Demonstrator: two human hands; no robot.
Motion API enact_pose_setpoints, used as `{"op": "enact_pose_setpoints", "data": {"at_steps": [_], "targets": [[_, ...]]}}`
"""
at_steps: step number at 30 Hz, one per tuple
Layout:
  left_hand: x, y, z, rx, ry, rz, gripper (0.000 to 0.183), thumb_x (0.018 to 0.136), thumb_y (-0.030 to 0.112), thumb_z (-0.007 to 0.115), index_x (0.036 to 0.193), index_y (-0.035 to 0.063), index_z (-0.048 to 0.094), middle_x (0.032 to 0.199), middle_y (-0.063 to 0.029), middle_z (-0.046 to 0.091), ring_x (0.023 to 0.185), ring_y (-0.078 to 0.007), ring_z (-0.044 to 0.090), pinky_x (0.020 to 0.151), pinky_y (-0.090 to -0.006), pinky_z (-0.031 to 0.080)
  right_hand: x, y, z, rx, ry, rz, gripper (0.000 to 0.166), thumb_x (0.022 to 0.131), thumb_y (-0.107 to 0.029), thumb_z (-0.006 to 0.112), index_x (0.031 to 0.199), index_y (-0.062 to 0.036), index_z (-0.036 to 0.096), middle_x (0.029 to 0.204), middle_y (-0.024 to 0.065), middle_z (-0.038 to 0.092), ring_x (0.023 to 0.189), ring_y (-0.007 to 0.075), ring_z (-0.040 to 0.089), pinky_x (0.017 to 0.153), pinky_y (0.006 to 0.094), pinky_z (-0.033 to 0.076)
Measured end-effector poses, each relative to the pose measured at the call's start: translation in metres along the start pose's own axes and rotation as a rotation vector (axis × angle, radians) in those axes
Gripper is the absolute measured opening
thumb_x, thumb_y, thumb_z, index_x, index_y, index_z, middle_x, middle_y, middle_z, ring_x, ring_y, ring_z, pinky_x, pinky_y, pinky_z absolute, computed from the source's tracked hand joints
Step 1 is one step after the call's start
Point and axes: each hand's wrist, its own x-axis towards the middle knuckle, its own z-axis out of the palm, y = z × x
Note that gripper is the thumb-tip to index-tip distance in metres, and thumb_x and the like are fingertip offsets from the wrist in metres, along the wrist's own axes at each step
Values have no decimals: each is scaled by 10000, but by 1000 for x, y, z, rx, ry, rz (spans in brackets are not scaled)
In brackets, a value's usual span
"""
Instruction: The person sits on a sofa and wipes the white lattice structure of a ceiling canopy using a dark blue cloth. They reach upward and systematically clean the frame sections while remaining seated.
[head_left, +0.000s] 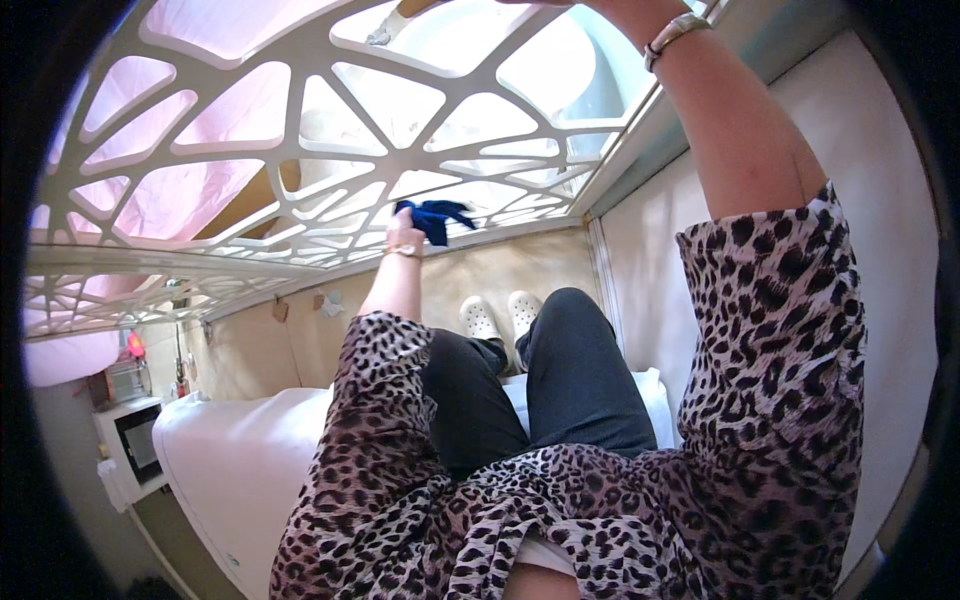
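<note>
A dark blue cloth (435, 219) is gripped in my left hand (406, 229), its loose ends blurred and hanging out to the right. This hand is at the lower part of a white lattice panel (397, 161) with irregular cut-out openings. My right arm reaches up along the panel's right side, with a metal bracelet (675, 36) at the wrist. Only a sliver of my right hand (551, 2) shows at the top edge; its fingers are cut off by the frame.
A white-covered seat or bed (247, 442) is under and left of my legs. A pale wall (637, 247) closes the right side. Behind the lattice hang pink sheer fabric (180, 195) and a pale blue rounded object (607, 82). A white microwave-like appliance (135, 450) stands far left.
</note>
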Motion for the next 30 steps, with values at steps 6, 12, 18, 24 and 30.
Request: {"op": "enact_pose_setpoints", "data": {"at_steps": [6,12,18,24,30], "targets": [[-34,64,-9,-185,-264,105,223,967,79,451,862,-4,630,911,-211,706,858,-400,697,866,-591,575,-4,3,8,5,38,-73,247,872,-218,578,928,-41,741,948,239,717,946,349,699,846,438,559],[-135,11,119,-234,-86,-140,236,1030,107,452,1190,36,610,1286,-181,630,1244,-353,548,1128,-600,352,-5,35,30,-395,168,-470,145,786,-147,562,831,-101,692,744,164,633,755,329,649,732,456,535],[-158,71,93,-487,-171,-145,224,1075,107,448,1246,63,584,1273,-157,651,1139,-386,637,1001,-648,481,2,45,84,6,139,-167,188,919,-147,674,804,2,671,663,132,675,630,220,699,616,296,611],[-202,162,27,1128,163,1105,255,876,177,733,1050,4,662,958,-177,727,865,-289,707,742,-386,562,-6,47,79,-14,117,-90,194,922,-180,676,803,-30,707,806,157,743,713,277,732,747,393,640],[-141,167,7,395,293,864,348,971,283,647,1081,-46,672,1036,-121,708,872,-234,644,796,-384,522,0,22,64,-18,117,-143,207,887,-162,658,798,26,658,751,217,683,715,368,693,711,437,600]]}}
